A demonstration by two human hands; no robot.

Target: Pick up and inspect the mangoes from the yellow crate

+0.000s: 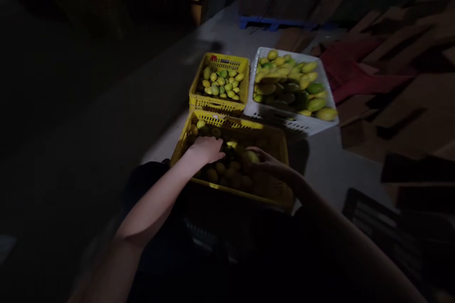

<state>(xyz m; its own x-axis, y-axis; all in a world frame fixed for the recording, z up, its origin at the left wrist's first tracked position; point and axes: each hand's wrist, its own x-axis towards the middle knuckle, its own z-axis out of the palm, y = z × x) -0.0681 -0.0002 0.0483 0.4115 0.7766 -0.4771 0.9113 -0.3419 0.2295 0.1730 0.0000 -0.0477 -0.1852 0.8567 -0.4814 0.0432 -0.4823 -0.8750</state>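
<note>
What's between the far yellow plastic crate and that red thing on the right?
A white plastic crate of oval yellow and green fruit, in the head view.

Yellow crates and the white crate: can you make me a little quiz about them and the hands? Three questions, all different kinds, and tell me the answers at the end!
1. Pick one: what is in the white crate?
a) folded cloths
b) yellow and green fruit
c) glass bottles

2. True or false: the near yellow crate has a smaller-looking yellow crate just beyond it.

3. Fill in the missing word: the left hand is over the near yellow crate, and the fingers of the ____ hand are around a piece of fruit.

Key: 1 b; 2 true; 3 right.
</note>
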